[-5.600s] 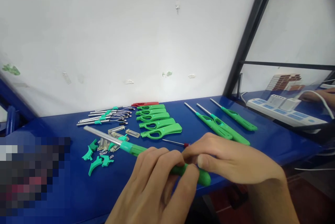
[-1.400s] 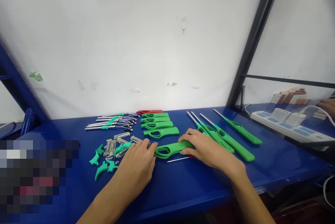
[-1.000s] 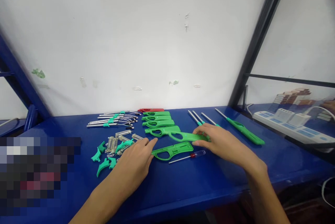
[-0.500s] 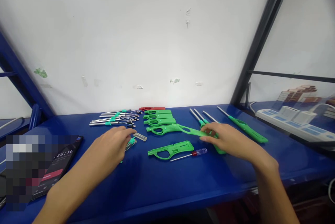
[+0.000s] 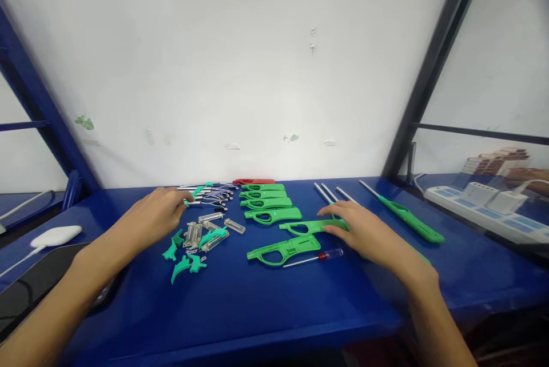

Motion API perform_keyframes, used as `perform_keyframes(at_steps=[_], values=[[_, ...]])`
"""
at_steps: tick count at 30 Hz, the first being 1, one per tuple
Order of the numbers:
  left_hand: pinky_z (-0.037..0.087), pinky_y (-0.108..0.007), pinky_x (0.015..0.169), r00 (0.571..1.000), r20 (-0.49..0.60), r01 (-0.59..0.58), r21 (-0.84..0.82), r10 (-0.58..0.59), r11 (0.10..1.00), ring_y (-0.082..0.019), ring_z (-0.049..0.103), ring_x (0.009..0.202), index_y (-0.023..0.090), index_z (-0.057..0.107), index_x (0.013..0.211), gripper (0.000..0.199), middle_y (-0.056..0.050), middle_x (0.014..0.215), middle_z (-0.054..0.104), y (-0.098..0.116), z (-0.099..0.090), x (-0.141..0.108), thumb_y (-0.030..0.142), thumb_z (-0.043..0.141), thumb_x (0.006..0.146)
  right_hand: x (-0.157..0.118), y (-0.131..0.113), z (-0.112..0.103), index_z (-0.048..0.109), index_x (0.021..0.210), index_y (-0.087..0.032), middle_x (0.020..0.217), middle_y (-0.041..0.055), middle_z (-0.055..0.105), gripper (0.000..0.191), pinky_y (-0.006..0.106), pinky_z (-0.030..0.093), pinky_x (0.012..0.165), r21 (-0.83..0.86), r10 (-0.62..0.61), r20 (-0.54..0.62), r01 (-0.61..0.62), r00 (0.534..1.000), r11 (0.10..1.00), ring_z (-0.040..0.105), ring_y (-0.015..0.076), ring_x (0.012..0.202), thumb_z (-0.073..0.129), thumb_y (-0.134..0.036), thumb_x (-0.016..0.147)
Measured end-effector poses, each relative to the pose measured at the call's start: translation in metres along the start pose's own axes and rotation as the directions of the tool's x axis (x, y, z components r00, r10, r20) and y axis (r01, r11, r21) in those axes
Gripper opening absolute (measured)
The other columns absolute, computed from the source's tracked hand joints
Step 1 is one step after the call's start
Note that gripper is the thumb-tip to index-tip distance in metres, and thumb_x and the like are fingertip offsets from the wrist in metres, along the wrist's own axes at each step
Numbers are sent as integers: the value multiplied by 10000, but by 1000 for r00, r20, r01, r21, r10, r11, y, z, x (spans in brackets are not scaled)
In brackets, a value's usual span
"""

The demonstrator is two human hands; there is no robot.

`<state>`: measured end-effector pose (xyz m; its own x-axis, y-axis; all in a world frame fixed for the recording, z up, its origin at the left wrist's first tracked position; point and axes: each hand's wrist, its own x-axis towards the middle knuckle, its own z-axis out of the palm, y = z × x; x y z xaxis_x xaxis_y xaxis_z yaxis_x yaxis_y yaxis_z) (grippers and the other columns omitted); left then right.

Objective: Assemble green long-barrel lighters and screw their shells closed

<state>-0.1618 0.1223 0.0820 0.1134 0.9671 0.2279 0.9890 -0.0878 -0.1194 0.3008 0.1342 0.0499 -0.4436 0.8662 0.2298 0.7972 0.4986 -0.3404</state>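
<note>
My right hand (image 5: 358,230) grips the back end of a green lighter casing half (image 5: 304,226), its thumb and fingers around the end, just above the table. My left hand (image 5: 160,212) reaches over the left ends of several metal lighter tubes (image 5: 201,202) with teal pieces and wires; its fingers are bent, a little apart from the thumb, and partly hide the tubes. Below this hand lie clear fuel tanks (image 5: 235,226) and teal triggers (image 5: 180,268). Another green casing half (image 5: 285,249) lies in front, beside a screwdriver (image 5: 328,254).
Several green casings (image 5: 273,215) and a red casing (image 5: 255,181) lie in a row at the back. An assembled green lighter (image 5: 412,221) lies at right. A white power strip (image 5: 484,212) stands far right; a dark device (image 5: 26,298) with a white charger (image 5: 55,236) lies left.
My left hand has moved left and back from the clear tanks to the metal tubes, uncovering tanks and triggers. The casing in my right hand has come nearer, apart from the row. The view has shifted slightly.
</note>
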Motion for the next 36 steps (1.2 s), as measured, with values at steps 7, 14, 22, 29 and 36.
perform_keyframes(at_steps=[7,14,22,29,36], values=[[606,-495,975,985,158,-89,138,67,986,-273,694,1157,180,659,1320,349,-107,1344,674,-15,10,50,376,701,1034,-8,-48,3,747,1307,-338,1367,27,721,376,404,465,1125,138,-135,140,116,981,984,632,285,1311,672,-550,1006],[614,-478,955,980,174,-123,137,98,983,-263,700,1134,186,655,1328,348,-107,1341,674,-20,33,56,374,696,1038,-4,-53,20,735,1283,-308,1325,36,713,321,376,475,1080,200,-168,222,124,960,972,624,266,1293,710,-478,1012],[618,-473,941,996,47,-83,134,77,987,-257,708,1109,175,663,1306,337,-103,1305,688,-14,21,42,377,695,1040,-1,-60,18,723,1072,-258,1147,26,727,54,351,509,946,160,-214,156,190,964,969,670,235,1130,714,-253,1019],[591,-385,812,984,-177,35,127,-12,991,-237,724,913,136,676,1250,271,-111,1198,697,-2,-23,28,295,522,1094,3,-64,16,733,1031,-241,1071,27,757,25,345,495,881,99,-257,61,251,964,963,692,241,1046,710,-231,1027],[508,-324,864,904,-427,42,38,-22,998,-208,663,952,136,644,1282,431,-94,1217,665,30,-70,-18,382,329,1122,4,-64,15,737,1095,-231,1094,42,771,124,352,508,920,89,-313,-64,318,947,944,709,226,1030,613,-228,1086]])
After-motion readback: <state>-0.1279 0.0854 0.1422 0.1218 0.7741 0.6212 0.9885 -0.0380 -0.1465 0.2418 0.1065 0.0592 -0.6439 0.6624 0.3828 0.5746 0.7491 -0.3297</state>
